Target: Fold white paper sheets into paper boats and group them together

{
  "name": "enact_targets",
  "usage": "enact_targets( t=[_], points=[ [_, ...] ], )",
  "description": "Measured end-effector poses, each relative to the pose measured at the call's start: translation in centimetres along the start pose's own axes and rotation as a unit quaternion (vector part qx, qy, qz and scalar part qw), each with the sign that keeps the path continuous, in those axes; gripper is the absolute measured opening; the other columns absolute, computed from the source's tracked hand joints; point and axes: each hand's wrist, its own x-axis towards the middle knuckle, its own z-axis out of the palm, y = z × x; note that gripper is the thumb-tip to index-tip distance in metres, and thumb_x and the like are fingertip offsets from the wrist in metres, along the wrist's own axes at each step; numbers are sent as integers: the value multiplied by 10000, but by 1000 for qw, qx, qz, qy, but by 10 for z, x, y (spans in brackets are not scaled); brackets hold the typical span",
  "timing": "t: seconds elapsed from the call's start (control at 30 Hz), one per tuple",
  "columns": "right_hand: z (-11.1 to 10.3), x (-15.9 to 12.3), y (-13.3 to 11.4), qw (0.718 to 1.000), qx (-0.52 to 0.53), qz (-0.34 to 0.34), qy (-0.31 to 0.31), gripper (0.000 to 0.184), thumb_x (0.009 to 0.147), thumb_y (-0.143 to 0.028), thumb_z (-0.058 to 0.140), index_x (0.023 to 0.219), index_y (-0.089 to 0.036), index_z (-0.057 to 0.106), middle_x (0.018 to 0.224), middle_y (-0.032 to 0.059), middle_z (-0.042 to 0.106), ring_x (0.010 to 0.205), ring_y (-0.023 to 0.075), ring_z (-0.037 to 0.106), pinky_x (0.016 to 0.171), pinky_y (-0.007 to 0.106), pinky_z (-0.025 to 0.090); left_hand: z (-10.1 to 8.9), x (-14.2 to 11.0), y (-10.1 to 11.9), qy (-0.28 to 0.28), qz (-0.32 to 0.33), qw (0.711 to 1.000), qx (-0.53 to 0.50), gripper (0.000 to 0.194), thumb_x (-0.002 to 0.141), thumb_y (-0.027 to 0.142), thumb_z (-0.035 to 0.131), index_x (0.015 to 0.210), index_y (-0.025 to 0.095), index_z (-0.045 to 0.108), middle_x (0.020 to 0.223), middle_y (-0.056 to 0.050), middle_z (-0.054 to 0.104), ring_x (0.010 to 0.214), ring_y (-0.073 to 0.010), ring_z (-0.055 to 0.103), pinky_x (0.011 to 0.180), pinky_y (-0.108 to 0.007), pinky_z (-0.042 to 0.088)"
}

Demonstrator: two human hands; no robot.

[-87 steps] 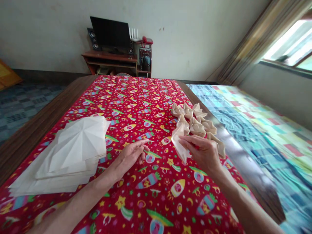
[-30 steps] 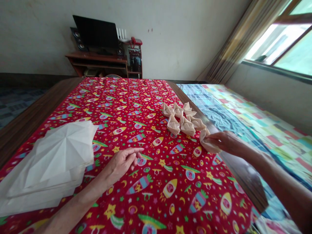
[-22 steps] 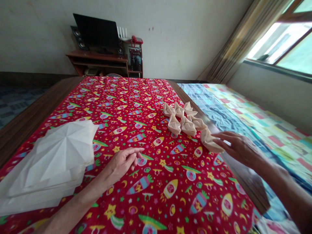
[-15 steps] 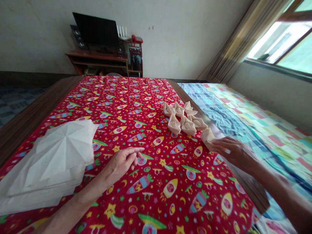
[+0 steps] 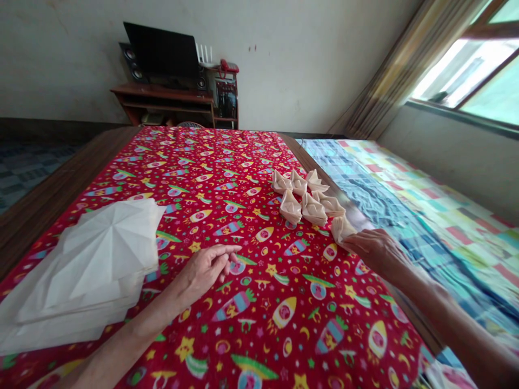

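Observation:
Cream folded-paper boats (image 5: pixel 314 208) stand in two rows at the right side of the red patterned cloth (image 5: pixel 259 292). Just in front of them, one more folded-paper boat (image 5: pixel 339 228) sits near the table edge. My right hand (image 5: pixel 375 248) grips its near end, with the fingertips partly hidden by the hand itself. My left hand (image 5: pixel 213 262) rests on the cloth near the middle, index finger stretched out and the other fingers loosely bent, holding nothing. To its left lies a stack of creased white paper sheets (image 5: pixel 105 254).
A bed with a checked cover (image 5: pixel 425 189) adjoins the table on the right. Bare dark wood (image 5: pixel 65 173) shows along the table's left edge. Against the far wall is a desk (image 5: pixel 162 96) with a monitor (image 5: pixel 162 54), speakers and a red telephone (image 5: pixel 229 66).
My right hand has moved slightly left with the folded-paper boat, closer to the grouped ones. My left hand stays in place on the cloth.

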Motion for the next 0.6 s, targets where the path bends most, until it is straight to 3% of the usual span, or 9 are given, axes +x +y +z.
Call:
enact_targets(
  t=[0.13, 0.23, 0.4, 0.5, 0.6],
  points=[
    [-9, -2, -5, 1000, 14, 2, 11, 300, 951, -385, 431, 906, -230, 684, 807, 23, 718, 729, 168, 650, 690, 310, 397, 0, -1, 1, 1, 4, 1000, 7, 452, 829, 373, 424, 1124, 101, 633, 723, -26, 594, 450, -60, 486, 438, -179, 384],
    [-20, -4, -9, 997, 35, 21, 69, 295, 937, -381, 442, 898, -234, 695, 853, 38, 721, 768, 179, 653, 700, 310, 431, 0, 0, -1, 2, 9, 1000, 6, 455, 826, 385, 428, 1120, 105, 634, 740, -30, 599, 442, -56, 478, 429, -177, 376],
    [-30, -7, -3, 967, 63, 170, 177, 363, 894, -451, 459, 839, -198, 712, 880, 85, 720, 744, 201, 658, 616, 285, 479, 0, 1, -1, 0, 3, 1000, 8, 453, 830, 385, 427, 1122, 104, 628, 706, -17, 591, 442, -59, 477, 432, -178, 377],
    [-21, -7, 10, 955, 81, 246, 147, 379, 871, -474, 476, 894, -189, 725, 909, 97, 727, 714, 214, 666, 595, 287, 478, 0, 1, 0, 1, 2, 1000, 9, 454, 824, 382, 428, 1121, 101, 625, 699, -13, 589, 444, -59, 473, 433, -177, 380],
    [-6, -5, 19, 962, 124, 237, 57, 378, 850, -470, 479, 911, -199, 735, 772, 57, 734, 596, 197, 645, 530, 278, 451, 1, 1, 0, 2, 3, 1000, 10, 448, 821, 386, 428, 1114, 110, 626, 709, -11, 588, 448, -58, 474, 437, -177, 388]
  ],
)
